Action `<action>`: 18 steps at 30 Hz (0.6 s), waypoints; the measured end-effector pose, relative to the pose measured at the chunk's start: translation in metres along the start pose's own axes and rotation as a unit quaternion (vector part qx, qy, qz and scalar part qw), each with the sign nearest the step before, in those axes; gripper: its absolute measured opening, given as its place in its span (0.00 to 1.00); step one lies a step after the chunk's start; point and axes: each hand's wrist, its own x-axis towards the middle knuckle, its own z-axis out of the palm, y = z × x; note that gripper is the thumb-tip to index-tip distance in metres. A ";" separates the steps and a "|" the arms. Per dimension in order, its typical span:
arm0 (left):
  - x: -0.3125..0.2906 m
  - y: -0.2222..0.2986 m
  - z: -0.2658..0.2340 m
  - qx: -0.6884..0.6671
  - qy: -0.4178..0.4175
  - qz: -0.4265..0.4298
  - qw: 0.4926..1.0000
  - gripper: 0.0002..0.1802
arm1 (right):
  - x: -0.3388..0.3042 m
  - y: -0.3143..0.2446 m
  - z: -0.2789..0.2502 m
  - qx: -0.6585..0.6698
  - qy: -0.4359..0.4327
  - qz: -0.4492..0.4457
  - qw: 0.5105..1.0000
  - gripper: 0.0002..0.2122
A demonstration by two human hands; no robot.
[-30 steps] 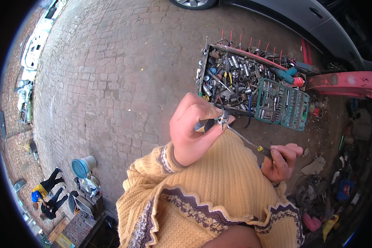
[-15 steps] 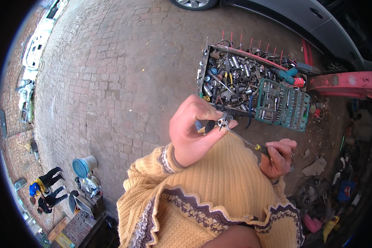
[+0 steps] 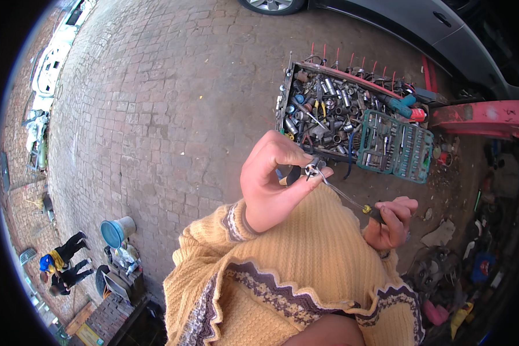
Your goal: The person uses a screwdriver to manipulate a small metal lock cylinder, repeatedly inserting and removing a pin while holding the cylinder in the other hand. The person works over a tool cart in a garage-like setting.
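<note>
My left hand (image 3: 271, 187) is closed, pinching a small silvery round metal part (image 3: 313, 168) between thumb and fingertips. Its end facing me looks hollow, with dark bits inside; its kind cannot be made out. In my right hand (image 3: 391, 224) is a thin-shafted hand tool, apparently a screwdriver (image 3: 349, 199), with a yellow collar and a dark handle partly covered by my fingers. The shaft slants up and left to the metal part, and its tip meets the part's open end. Both hands are held up in front of my yellow knitted top.
Beyond my hands stands a tool tray (image 3: 323, 109) heaped with sockets and loose tools. A green socket case (image 3: 393, 147) lies open on its near right corner. A red metal beam (image 3: 484, 118) and a grey car (image 3: 409, 29) are farther right. Two people (image 3: 66, 265) are at lower left.
My right hand has shifted slightly right with the screwdriver, changing the shaft's angle at the metal part. My left hand has drifted a little right, still pinching the part.
</note>
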 end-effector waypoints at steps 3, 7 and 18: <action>0.000 0.000 -0.001 0.017 -0.004 0.017 1.000 0.16 | 0.003 -0.002 -0.003 -0.011 -0.013 -0.014 1.000 0.12; 0.001 0.003 -0.003 0.046 -0.007 0.031 0.998 0.16 | 0.006 -0.005 -0.005 -0.021 -0.022 -0.021 0.999 0.12; 0.003 0.005 -0.003 0.063 -0.006 0.059 0.996 0.16 | 0.006 -0.009 -0.007 -0.032 -0.043 -0.017 0.998 0.13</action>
